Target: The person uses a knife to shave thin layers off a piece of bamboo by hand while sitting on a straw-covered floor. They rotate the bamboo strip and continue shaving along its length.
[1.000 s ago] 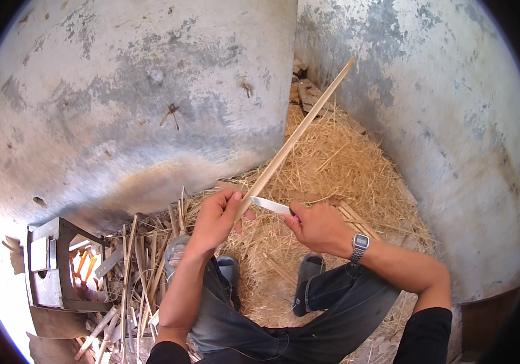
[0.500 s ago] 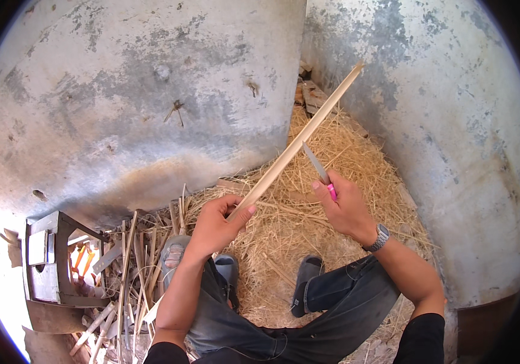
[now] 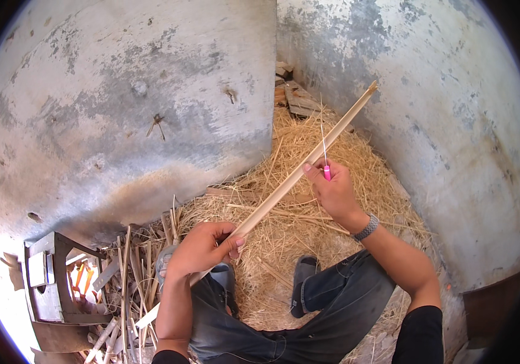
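A long pale wooden strip (image 3: 299, 173) runs diagonally from near my lap up toward the right wall. My left hand (image 3: 202, 247) grips its lower part. My right hand (image 3: 332, 191) is farther up the strip and holds a knife with a pink handle (image 3: 326, 172); its thin blade (image 3: 323, 145) points up, edge-on, alongside the strip. A watch sits on my right wrist. I am seated, with dark trousers and shoes below.
A heap of pale shavings (image 3: 308, 212) covers the ground in a corner of two worn grey walls. Several loose wooden strips (image 3: 129, 273) lie at lower left beside a small wooden stand (image 3: 47, 285). Wood scraps (image 3: 293, 97) lie in the corner.
My right hand has travelled up the strip, away from my left hand, carrying the knife along it. The strip's far end has swung a little to the right.
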The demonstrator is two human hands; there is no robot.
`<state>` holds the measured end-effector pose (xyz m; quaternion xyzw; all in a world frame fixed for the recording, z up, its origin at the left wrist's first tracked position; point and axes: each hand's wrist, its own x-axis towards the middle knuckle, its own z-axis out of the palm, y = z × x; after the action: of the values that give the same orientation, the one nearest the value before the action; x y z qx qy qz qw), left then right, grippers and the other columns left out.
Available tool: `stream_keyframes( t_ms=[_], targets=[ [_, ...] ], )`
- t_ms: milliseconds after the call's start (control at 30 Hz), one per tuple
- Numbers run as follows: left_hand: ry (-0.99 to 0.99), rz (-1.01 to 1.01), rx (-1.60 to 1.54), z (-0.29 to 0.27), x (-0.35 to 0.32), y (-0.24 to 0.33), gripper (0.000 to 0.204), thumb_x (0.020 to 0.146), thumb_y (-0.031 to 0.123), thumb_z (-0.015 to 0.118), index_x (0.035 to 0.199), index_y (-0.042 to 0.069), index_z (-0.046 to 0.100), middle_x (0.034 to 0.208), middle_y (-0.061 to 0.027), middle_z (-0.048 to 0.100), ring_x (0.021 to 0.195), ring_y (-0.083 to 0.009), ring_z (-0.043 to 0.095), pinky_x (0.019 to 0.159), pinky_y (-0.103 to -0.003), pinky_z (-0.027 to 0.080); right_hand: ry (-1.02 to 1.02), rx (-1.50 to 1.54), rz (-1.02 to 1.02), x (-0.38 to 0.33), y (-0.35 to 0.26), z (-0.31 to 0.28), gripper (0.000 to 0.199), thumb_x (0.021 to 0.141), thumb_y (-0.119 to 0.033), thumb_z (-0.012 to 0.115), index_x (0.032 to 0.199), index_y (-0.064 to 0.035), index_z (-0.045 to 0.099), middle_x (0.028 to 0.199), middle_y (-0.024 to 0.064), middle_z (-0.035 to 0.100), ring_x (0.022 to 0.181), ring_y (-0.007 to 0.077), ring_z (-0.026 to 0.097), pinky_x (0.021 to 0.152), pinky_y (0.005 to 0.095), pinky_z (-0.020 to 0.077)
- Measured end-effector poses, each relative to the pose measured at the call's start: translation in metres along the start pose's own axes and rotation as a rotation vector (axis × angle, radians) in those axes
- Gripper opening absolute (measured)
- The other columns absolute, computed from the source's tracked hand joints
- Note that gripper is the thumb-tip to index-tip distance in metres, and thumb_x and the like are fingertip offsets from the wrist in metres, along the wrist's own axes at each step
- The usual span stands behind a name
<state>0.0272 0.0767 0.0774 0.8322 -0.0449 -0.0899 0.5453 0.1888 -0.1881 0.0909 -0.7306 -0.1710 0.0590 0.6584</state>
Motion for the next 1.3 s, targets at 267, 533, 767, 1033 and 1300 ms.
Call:
stream_keyframes(
  t_ms=[267, 533, 767, 1033, 1300],
  targets=[
    [0.294, 0.032, 0.142, 0.031, 0.005, 0.019, 0.023, 0.106, 0.021, 0.06, 0.107, -0.001, 0.066, 0.069, -0.006, 0.064, 0.062, -0.0104, 0.059, 0.059, -0.03, 0.047, -0.208, -0.314, -0.221, -0.021, -0.012, 0.029, 0.035, 0.104, -0.03, 0.065, 0.085, -0.001, 0.061, 0.059, 0.0024, 0.052, 0.05, 0.015, 0.048, 0.049, 0.0342, 0.0394],
    [0.419, 0.058, 0.0, 0.015, 0.006, 0.005, 0.027, 0.11, 0.025, 0.055, 0.104, 0.002, 0.068, 0.064, 0.0076, 0.044, 0.058, -0.0038, 0.039, 0.053, -0.025, 0.032, -0.43, -0.756, -0.39, -0.039, -0.004, 0.027, 0.045, 0.108, -0.043, 0.05, 0.093, -0.0022, 0.059, 0.058, 0.0195, 0.058, 0.054, 0.0417, 0.061, 0.052, 0.0514, 0.046],
    [0.306, 0.037, -0.149, 0.011, 0.002, 0.003, 0.029, 0.111, 0.029, 0.054, 0.096, 0.006, 0.064, 0.061, 0.0089, 0.042, 0.055, -0.002, 0.035, 0.05, -0.023, 0.028, -0.33, -0.849, -0.404, -0.034, 0.0, 0.026, 0.046, 0.108, -0.047, 0.048, 0.096, -0.0038, 0.06, 0.056, 0.0178, 0.057, 0.051, 0.0406, 0.06, 0.05, 0.0524, 0.0465],
    [0.286, 0.041, -0.131, 0.008, 0.006, -0.009, 0.032, 0.111, 0.031, 0.053, 0.093, 0.007, 0.063, 0.059, 0.0086, 0.042, 0.051, -0.0024, 0.034, 0.047, -0.024, 0.027, -0.278, -0.886, -0.373, -0.023, -0.011, 0.015, 0.047, 0.107, -0.046, 0.05, 0.089, -0.0043, 0.06, 0.052, 0.0156, 0.055, 0.047, 0.0395, 0.059, 0.049, 0.0505, 0.0473],
    [0.213, 0.006, -0.269, 0.007, 0.003, -0.008, 0.032, 0.111, 0.033, 0.053, 0.092, 0.008, 0.061, 0.058, 0.0085, 0.041, 0.049, -0.0028, 0.034, 0.046, -0.024, 0.026, -0.228, -0.895, -0.471, -0.023, 0.005, 0.011, 0.046, 0.106, -0.047, 0.053, 0.085, -0.0069, 0.059, 0.052, 0.0149, 0.054, 0.046, 0.0373, 0.058, 0.047, 0.0492, 0.0449]
  ],
)
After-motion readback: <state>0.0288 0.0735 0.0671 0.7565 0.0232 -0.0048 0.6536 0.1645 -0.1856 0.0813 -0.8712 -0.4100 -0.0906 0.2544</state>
